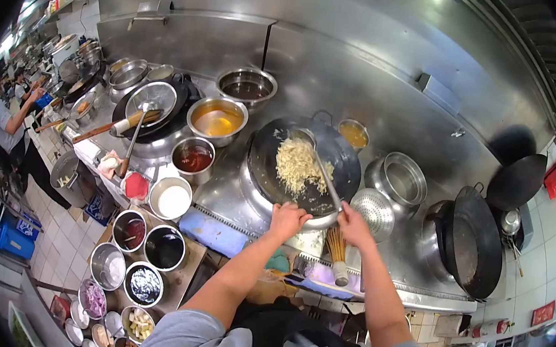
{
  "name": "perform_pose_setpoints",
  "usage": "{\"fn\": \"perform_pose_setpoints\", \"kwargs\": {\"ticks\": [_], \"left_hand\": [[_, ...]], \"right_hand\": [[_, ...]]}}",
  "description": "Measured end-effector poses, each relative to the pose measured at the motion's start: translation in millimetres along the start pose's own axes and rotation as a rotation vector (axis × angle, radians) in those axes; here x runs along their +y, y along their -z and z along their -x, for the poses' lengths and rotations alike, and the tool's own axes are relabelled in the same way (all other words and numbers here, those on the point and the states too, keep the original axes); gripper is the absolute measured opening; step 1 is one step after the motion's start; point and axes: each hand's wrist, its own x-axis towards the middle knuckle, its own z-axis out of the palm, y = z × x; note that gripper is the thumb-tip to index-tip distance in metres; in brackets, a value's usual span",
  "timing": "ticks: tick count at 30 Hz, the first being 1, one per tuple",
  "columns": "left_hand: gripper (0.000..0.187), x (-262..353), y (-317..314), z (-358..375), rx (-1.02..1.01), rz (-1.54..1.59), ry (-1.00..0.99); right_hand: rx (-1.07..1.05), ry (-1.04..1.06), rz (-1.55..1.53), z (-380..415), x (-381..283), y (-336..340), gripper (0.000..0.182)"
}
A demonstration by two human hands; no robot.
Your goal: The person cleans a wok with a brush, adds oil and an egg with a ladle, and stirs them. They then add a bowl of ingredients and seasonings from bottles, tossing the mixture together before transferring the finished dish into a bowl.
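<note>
A black wok (346,159) sits on the steel range in front of me, with pale, shredded-looking food (297,164) heaped inside. My left hand (289,220) is closed on the wok's near rim. To its right, my right hand (354,226) wraps around the handle of a long metal ladle (326,176). The ladle slants across the wok, its bowl at the far side of the food and partly hidden. A bamboo wok brush (336,247) lies just below my right hand, and a perforated metal strainer (373,211) rests to the right.
Bowls of orange liquid (218,121) and dark liquid (246,89) stand behind left, near red sauce (194,157). Seasoning pots (166,246) fill the left side table. A metal pot (405,178) and spare wok (476,239) stand right. Another person (8,124) is at far left.
</note>
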Motion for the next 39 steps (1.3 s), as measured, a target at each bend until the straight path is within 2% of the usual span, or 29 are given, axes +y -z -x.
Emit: {"fn": "perform_pose_setpoints", "kwargs": {"ticks": [1, 2, 4, 6, 7, 9, 10, 11, 13, 15, 17, 18, 19, 21, 23, 24, 25, 27, 28, 31, 33, 34, 35, 37, 38, 39], "left_hand": [[0.030, 3, 0, 3, -0.011, 0.005, 0.013], [0.030, 4, 0, 4, -0.001, 0.006, 0.051], [0.030, 4, 2, 5, -0.009, 0.018, 0.090], [0.029, 3, 6, 4, -0.007, 0.016, 0.083], [0.029, 4, 7, 6, -0.016, 0.016, 0.066], [0.029, 4, 8, 4, -0.025, 0.012, 0.080], [0.029, 5, 8, 4, -0.041, 0.006, 0.086], [0.029, 5, 8, 2, -0.046, 0.010, 0.097], [0.028, 4, 8, 3, -0.061, -0.008, 0.101], [0.028, 3, 8, 3, -0.038, -0.030, 0.090], [0.028, 3, 7, 4, -0.062, -0.035, 0.103], [0.029, 3, 7, 5, -0.050, -0.030, 0.094], [0.030, 3, 8, 6, -0.051, -0.037, 0.082], [0.031, 5, 7, 4, -0.063, -0.059, 0.092], [0.030, 10, 11, 7, -0.108, -0.054, 0.111], [0.029, 10, 16, 4, -0.127, -0.057, 0.128], [0.029, 9, 16, 3, -0.137, -0.062, 0.116], [0.028, 8, 11, 5, -0.086, -0.048, 0.131], [0.028, 8, 11, 5, -0.102, -0.044, 0.122], [0.028, 10, 12, 5, -0.078, -0.038, 0.153], [0.028, 9, 10, 6, -0.047, -0.046, 0.150], [0.028, 9, 10, 9, -0.063, -0.047, 0.155], [0.028, 9, 11, 7, -0.071, -0.041, 0.162], [0.028, 8, 11, 3, -0.075, -0.033, 0.167], [0.029, 7, 10, 3, -0.060, -0.036, 0.157], [0.029, 6, 8, 6, -0.050, -0.038, 0.151]], "right_hand": [[-0.011, -0.044, 0.122, 17, -39, 29, 0.050], [-0.008, -0.021, 0.109, 32, -57, 46, 0.051], [-0.013, 0.010, 0.095, 48, -62, 44, 0.052], [-0.222, -0.595, -0.971, 61, -55, 28, 0.044], [-0.229, -0.598, -0.968, 55, -38, 8, 0.044], [-0.413, -0.939, -1.766, 37, 6, -39, 0.036], [-0.329, -0.840, -1.429, 24, -11, -32, 0.034], [-0.256, -0.687, -1.074, 14, -32, -26, 0.040], [-0.222, -0.473, -0.495, 19, -65, 4, 0.038], [-0.212, -0.441, -0.589, 49, -55, 12, 0.037], [-0.420, -0.748, -1.413, 79, -43, 18, 0.037], [-0.475, -0.800, -1.572, 76, -14, -4, 0.037], [-0.464, -0.825, -1.586, 75, -10, -20, 0.037], [-0.281, -0.687, -1.051, 33, -19, -31, 0.036], [-0.107, -0.276, -0.234, 14, -9, -37, 0.035], [0.132, 0.150, 0.020, 20, -1, -32, 0.036], [0.141, 0.138, 0.014, 29, -11, -17, 0.036], [-0.428, -0.613, -1.090, 56, -44, 29, 0.036], [-0.474, -0.696, -1.369, 59, -33, 27, 0.035], [-0.407, -0.703, -1.372, 33, 9, -30, 0.037], [-0.177, -0.514, -0.628, 22, -31, -15, 0.034], [-0.089, -0.240, -0.294, 15, 12, -33, 0.035], [-0.079, -0.237, -0.257, 32, -14, 1, 0.036], [-0.226, -0.514, -0.765, 69, -38, 45, 0.035], [-0.229, -0.514, -0.765, 69, -27, 48, 0.035], [-0.285, -0.642, -0.994, 70, -13, 46, 0.035]]}}
